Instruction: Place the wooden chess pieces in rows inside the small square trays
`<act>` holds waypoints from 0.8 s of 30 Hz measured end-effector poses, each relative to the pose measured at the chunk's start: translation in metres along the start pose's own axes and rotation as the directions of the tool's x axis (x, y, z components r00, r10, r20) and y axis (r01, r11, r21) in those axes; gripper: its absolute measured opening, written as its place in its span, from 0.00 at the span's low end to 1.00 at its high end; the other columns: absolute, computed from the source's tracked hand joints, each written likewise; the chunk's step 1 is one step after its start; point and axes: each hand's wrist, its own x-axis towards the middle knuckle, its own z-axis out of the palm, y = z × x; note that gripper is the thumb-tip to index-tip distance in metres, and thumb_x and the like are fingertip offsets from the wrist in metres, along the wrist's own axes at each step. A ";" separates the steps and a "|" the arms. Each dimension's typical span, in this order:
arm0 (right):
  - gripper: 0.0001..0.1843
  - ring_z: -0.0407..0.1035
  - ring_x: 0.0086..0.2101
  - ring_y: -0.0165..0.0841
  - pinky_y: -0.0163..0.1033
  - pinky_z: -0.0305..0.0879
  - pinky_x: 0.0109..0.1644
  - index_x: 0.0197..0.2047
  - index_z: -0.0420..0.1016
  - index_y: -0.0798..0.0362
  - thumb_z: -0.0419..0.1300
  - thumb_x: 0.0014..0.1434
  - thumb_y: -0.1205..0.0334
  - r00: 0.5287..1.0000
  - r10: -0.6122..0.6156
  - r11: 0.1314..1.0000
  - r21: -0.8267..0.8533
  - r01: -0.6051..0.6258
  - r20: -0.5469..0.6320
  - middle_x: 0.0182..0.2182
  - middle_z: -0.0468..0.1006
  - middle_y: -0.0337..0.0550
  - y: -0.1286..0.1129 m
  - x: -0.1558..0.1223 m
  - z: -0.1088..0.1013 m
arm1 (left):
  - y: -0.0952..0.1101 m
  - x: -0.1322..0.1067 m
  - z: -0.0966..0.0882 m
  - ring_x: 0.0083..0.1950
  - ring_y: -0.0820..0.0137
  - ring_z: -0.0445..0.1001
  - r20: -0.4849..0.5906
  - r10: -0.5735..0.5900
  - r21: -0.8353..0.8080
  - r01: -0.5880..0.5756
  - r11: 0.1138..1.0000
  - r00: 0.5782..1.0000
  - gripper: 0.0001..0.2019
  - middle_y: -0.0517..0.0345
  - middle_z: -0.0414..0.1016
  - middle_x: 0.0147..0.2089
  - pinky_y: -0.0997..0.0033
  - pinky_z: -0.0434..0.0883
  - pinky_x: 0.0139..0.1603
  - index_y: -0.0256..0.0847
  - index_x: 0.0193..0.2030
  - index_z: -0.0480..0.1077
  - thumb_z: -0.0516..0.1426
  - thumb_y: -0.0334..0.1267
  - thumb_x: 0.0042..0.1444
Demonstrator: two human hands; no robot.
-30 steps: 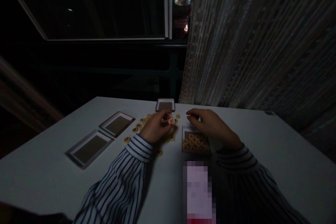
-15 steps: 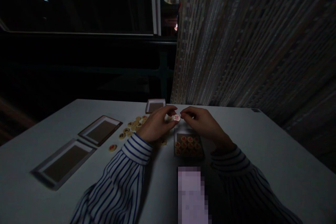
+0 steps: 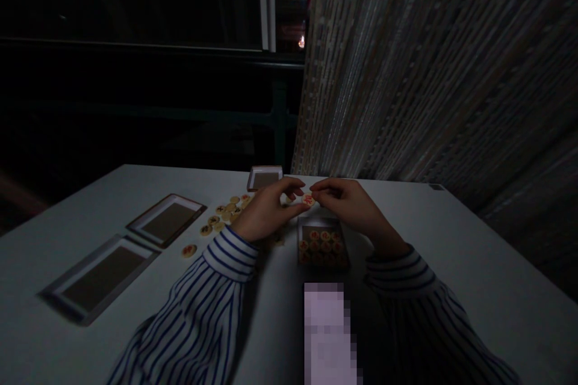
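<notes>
Table (image 3: 451,264): white, plain top, dimly lit, bare along the right side.
Near tray (image 3: 99,277): flat, pale rim, brown inside, at the left front, lying at a slant.
Far tray (image 3: 166,219): flat, brown rim, just beyond the near tray, corner to corner with it, touching or not too dark to tell.
Small box (image 3: 265,177): shallow, open, at the far edge near the middle.
Loose discs (image 3: 226,212): pale, round, red marks, scattered between the far tray and the small box.
Single disc (image 3: 189,250): alone, near the corner of the far tray.
Open box (image 3: 323,243): square, in the middle, rows of discs inside.
Blurred oblong (image 3: 326,331): pale, at the front edge, just before the open box.
</notes>
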 end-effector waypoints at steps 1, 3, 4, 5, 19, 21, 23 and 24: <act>0.09 0.71 0.33 0.31 0.36 0.65 0.36 0.35 0.75 0.56 0.57 0.51 0.62 1.000 -0.005 1.000 -0.002 0.005 -0.003 0.31 0.78 0.43 0.000 0.000 0.000 | 0.000 0.000 0.000 0.41 0.68 0.72 0.013 -0.034 -0.052 0.035 0.998 0.999 0.20 0.56 0.73 0.38 0.67 0.68 0.43 0.39 0.47 0.67 0.59 0.46 0.48; 0.09 0.71 0.33 0.31 0.36 0.65 0.36 0.35 0.75 0.56 0.57 0.51 0.62 1.000 -0.017 1.000 -0.005 0.017 -0.004 0.31 0.78 0.43 -0.001 0.000 0.000 | -0.002 0.001 0.000 0.40 0.68 0.72 0.056 -0.083 -0.169 0.091 0.981 0.995 0.19 0.56 0.74 0.37 0.68 0.69 0.43 0.38 0.45 0.67 0.59 0.45 0.48; 0.09 0.71 0.33 0.31 0.36 0.65 0.36 0.35 0.75 0.56 0.57 0.51 0.62 1.000 -0.020 1.000 -0.003 0.020 -0.002 0.31 0.78 0.43 0.000 0.000 0.000 | -0.003 0.001 0.000 0.40 0.69 0.73 0.084 -0.097 -0.222 0.114 0.968 0.992 0.18 0.55 0.74 0.37 0.68 0.69 0.42 0.38 0.44 0.67 0.59 0.43 0.48; 0.09 0.71 0.33 0.31 0.36 0.65 0.36 0.35 0.75 0.56 0.57 0.51 0.62 1.000 -0.022 1.000 0.002 0.022 0.002 0.31 0.78 0.43 0.000 -0.001 0.000 | -0.003 0.001 -0.001 0.40 0.69 0.73 0.106 -0.109 -0.265 0.133 0.955 0.988 0.17 0.55 0.74 0.37 0.68 0.69 0.42 0.37 0.43 0.67 0.59 0.42 0.48; 0.13 0.71 0.30 0.30 0.34 0.64 0.32 0.42 0.71 0.57 0.56 0.52 0.63 0.991 0.004 0.999 0.044 -0.010 0.132 0.28 0.77 0.42 -0.001 -0.005 0.000 | -0.003 0.004 -0.006 0.38 0.70 0.74 0.137 -0.259 -0.421 0.293 0.859 0.956 0.12 0.53 0.76 0.37 0.68 0.69 0.41 0.35 0.38 0.71 0.60 0.39 0.48; 0.13 0.71 0.31 0.31 0.35 0.65 0.33 0.42 0.71 0.57 0.55 0.52 0.63 0.990 0.003 0.999 0.039 -0.009 0.140 0.29 0.77 0.42 -0.001 -0.006 0.000 | -0.003 0.004 -0.007 0.38 0.69 0.73 0.136 -0.259 -0.387 0.292 0.875 0.956 0.12 0.53 0.76 0.38 0.67 0.69 0.42 0.35 0.38 0.72 0.59 0.39 0.49; 0.13 0.71 0.31 0.31 0.35 0.65 0.32 0.42 0.71 0.56 0.56 0.52 0.63 0.989 0.011 0.999 0.029 -0.016 0.148 0.29 0.77 0.42 -0.002 -0.006 0.000 | -0.004 0.004 -0.008 0.39 0.69 0.73 0.142 -0.253 -0.367 0.289 0.884 0.957 0.12 0.52 0.77 0.38 0.66 0.69 0.43 0.35 0.39 0.73 0.59 0.40 0.49; 0.13 0.71 0.31 0.31 0.35 0.65 0.32 0.42 0.71 0.56 0.56 0.52 0.62 0.988 0.017 0.999 0.025 -0.021 0.151 0.29 0.77 0.42 -0.002 -0.006 0.001 | -0.004 0.004 -0.008 0.40 0.68 0.73 0.145 -0.247 -0.363 0.284 0.887 0.958 0.12 0.52 0.77 0.39 0.66 0.69 0.44 0.35 0.39 0.73 0.58 0.40 0.49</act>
